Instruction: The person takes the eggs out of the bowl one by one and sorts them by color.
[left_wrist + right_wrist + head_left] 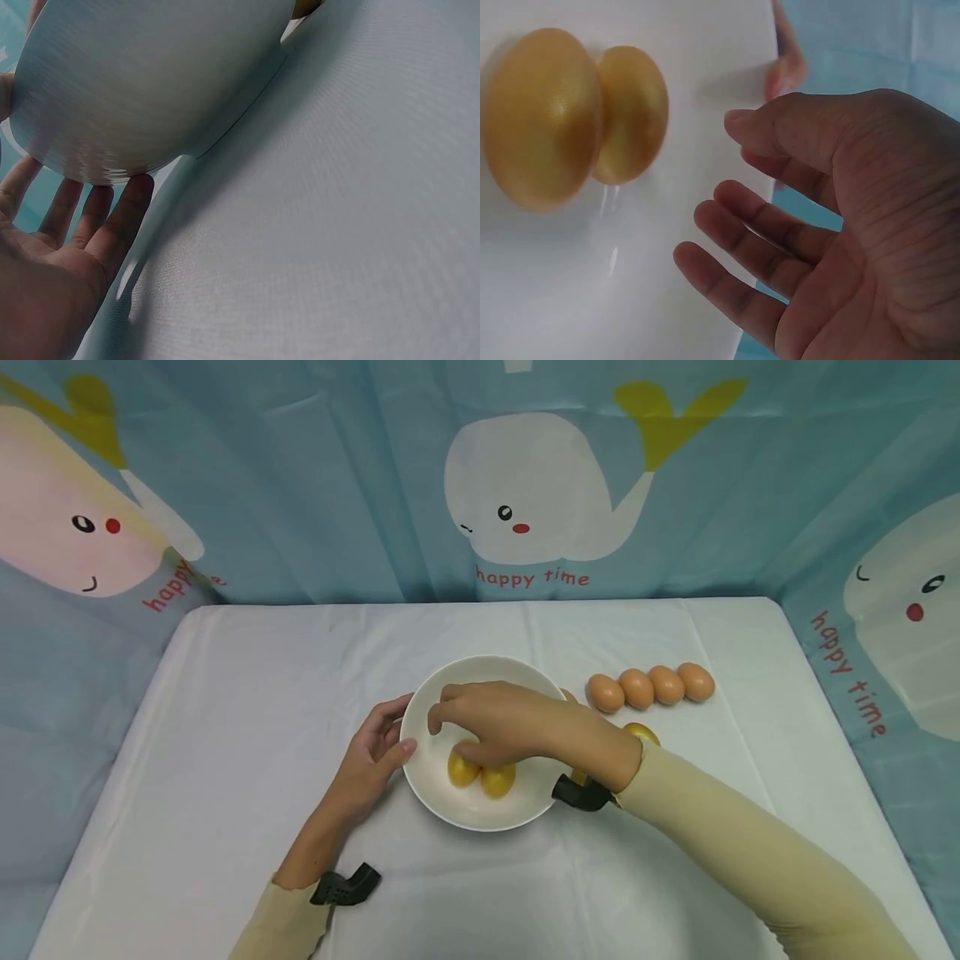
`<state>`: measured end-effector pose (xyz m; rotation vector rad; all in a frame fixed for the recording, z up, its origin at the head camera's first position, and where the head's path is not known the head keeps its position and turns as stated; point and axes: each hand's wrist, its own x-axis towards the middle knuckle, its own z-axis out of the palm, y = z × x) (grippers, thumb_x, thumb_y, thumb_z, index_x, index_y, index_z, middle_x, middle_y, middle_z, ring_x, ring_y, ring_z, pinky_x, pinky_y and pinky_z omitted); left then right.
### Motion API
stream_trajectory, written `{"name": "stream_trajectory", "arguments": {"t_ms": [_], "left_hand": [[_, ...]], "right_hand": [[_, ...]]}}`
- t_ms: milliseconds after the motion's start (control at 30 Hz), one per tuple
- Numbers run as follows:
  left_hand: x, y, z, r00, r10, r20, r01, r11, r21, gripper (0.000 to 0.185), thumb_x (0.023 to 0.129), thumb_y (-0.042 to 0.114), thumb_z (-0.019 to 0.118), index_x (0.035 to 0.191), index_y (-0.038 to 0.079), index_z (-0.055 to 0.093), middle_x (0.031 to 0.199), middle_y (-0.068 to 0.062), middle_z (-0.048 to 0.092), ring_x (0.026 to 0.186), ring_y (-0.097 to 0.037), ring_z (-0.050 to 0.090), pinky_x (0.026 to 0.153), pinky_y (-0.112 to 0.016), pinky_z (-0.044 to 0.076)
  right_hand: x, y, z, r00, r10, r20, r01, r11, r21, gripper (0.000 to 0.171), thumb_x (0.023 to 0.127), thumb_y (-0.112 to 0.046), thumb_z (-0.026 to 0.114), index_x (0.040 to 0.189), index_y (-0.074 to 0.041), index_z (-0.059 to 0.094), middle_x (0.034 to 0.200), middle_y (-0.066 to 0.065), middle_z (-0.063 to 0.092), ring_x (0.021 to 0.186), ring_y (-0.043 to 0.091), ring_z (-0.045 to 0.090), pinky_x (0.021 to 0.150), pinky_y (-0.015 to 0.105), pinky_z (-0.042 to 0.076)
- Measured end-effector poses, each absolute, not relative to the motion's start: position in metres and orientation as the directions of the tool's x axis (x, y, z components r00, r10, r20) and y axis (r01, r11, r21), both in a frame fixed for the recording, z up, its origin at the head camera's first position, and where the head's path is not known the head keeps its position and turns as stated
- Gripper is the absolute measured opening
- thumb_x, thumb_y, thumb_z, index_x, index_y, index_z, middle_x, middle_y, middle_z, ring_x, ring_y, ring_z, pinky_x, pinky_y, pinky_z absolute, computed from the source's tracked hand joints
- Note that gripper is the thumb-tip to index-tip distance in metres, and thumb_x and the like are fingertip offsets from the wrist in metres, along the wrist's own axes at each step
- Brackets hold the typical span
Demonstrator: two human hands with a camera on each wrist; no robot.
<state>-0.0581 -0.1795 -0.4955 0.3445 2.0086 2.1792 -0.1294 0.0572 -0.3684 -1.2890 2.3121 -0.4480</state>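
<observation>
A white bowl (480,814) stands mid-table with two golden eggs (480,774) lying side by side in it. My right hand (487,722) hovers just over them, fingers spread and relaxed, holding nothing. In the right wrist view the two golden eggs (570,120) lie left of that empty hand (795,225), on the bowl's white inside (630,300). My left hand (375,752) rests against the bowl's left side, thumb at the rim. In the left wrist view its straight fingers (112,217) touch the bowl's outer wall (150,82).
Several brown eggs (648,687) lie in a row to the right of the bowl. Another golden egg (642,732) shows partly behind my right wrist. A white cloth (225,693) covers the table; a whale-print curtain (525,502) encloses the back and sides.
</observation>
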Motion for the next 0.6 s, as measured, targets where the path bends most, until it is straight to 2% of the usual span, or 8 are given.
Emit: {"name": "stream_trajectory", "arguments": {"t_ms": [367, 600], "left_hand": [[-0.057, -0.179, -0.495, -0.962, 0.268, 0.06, 0.036, -0.096, 0.995, 0.061, 0.103, -0.001, 0.057, 0.16, 0.006, 0.037, 0.156, 0.001, 0.048, 0.138, -0.005, 0.057, 0.1, -0.024, 0.061], [-0.058, -0.18, -0.495, -0.96, 0.272, 0.072, 0.044, -0.106, 0.993, 0.061, 0.103, -0.002, 0.057, 0.16, 0.005, 0.037, 0.156, 0.0, 0.048, 0.14, -0.007, 0.057, 0.101, -0.025, 0.061]], "right_hand": [[-0.129, 0.045, -0.373, -0.425, -0.801, -0.421, -0.716, 0.582, -0.385, 0.035, 0.094, -0.013, 0.071, 0.128, -0.022, 0.07, 0.125, 0.001, 0.064, 0.101, 0.017, 0.059, 0.093, 0.034, 0.052], [-0.126, 0.039, -0.376, -0.373, -0.804, -0.463, -0.741, 0.559, -0.373, 0.032, 0.091, -0.012, 0.074, 0.121, -0.021, 0.072, 0.112, -0.001, 0.062, 0.094, 0.017, 0.058, 0.085, 0.031, 0.05]]}}
